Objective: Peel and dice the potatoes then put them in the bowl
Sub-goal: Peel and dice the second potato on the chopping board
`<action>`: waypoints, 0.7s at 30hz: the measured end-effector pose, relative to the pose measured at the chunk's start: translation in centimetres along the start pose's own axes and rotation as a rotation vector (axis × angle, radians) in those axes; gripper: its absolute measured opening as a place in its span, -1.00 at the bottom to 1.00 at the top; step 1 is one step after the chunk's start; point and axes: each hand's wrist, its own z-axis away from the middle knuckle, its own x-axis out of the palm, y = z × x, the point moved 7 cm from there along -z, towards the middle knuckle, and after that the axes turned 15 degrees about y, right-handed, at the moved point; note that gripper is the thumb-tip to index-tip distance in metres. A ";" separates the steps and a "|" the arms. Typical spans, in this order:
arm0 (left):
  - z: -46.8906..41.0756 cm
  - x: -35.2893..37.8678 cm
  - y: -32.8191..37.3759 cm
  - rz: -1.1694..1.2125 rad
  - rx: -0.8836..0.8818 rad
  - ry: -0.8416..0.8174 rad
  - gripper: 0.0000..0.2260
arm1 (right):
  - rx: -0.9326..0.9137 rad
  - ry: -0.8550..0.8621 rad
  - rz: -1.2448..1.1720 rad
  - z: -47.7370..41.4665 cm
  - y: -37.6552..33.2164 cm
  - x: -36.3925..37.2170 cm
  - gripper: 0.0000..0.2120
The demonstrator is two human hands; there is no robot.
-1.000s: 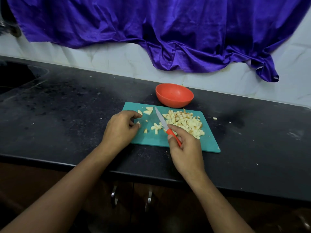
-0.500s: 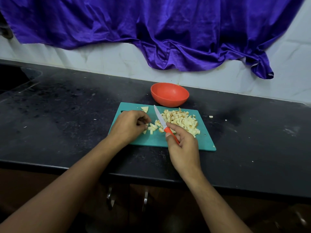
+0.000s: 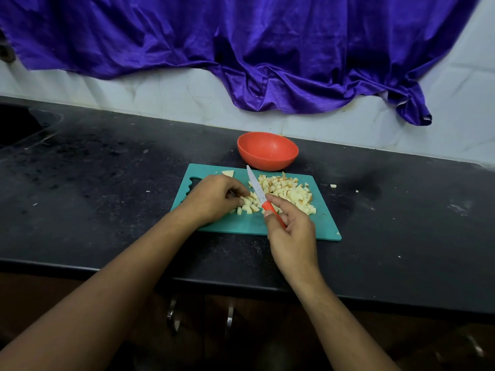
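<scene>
Just left of the knife (image 3: pixel 257 189), clamped by its handle in the right hand (image 3: pixel 292 234), the left hand (image 3: pixel 214 199) pinches potato pieces (image 3: pixel 247 203) on the cutting board (image 3: pixel 251 226). Dicing looks nearly done; diced potato (image 3: pixel 292 192) sits right of the blade. Next: finish cuts, then move everything to the empty bowl (image 3: pixel 267 151) beyond the tip.

Left hand (image 3: pixel 211 199) hides the potato piece beneath; cloth (image 3: pixel 241 49) cropped above.

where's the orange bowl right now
In the head view the orange bowl sits on the black counter just behind the teal cutting board's far edge, near the wall.
</scene>
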 end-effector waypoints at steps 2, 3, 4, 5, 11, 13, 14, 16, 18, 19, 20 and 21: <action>-0.4 0.0 0.1 -0.007 -0.011 -0.033 -0.84 | -0.003 0.000 0.005 0.0 0.0 0.0 -0.68; -0.4 0.0 0.2 0.000 -0.018 -0.036 -0.86 | -0.005 0.000 0.010 0.1 0.0 0.0 -0.68; -0.5 0.0 0.3 0.005 -0.017 -0.031 -0.88 | -0.007 0.002 0.015 0.1 0.0 0.0 -0.69; -0.4 -0.1 0.4 0.008 -0.008 -0.018 -0.90 | -0.005 0.004 0.017 0.0 0.1 0.1 -0.69; 0.3 -0.7 -0.4 0.204 -0.098 0.157 -0.91 | 0.006 0.014 0.011 0.0 0.2 0.0 -0.68; 0.7 -1.5 -1.2 0.223 -0.145 0.226 -0.91 | -0.001 0.011 0.037 0.1 0.1 0.0 -0.68; 1.0 -2.1 -1.6 0.217 -0.164 0.253 -0.92 | -0.020 0.003 0.071 0.2 0.0 0.1 -0.67; 1.7 -3.3 -2.9 0.209 -0.209 0.316 -0.91 | -0.116 -0.035 0.188 0.6 -0.6 0.4 -0.64; 2.6 -4.5 -4.2 0.199 -0.261 0.384 -0.91 | -0.277 -0.093 0.353 1.4 -1.8 0.9 -0.62; 3.1 -4.9 -4.7 0.179 -0.281 0.412 -0.92 | -0.361 -0.126 0.445 1.8 -2.4 1.2 -0.61; 3.5 -5.2 -5.0 0.159 -0.296 0.433 -0.93 | -0.435 -0.158 0.538 2.2 -3.0 1.6 -0.61; 3.7 -5.4 -5.2 0.145 -0.302 0.447 -0.93 | -0.494 -0.189 0.620 2.5 -3.3 2.0 -0.61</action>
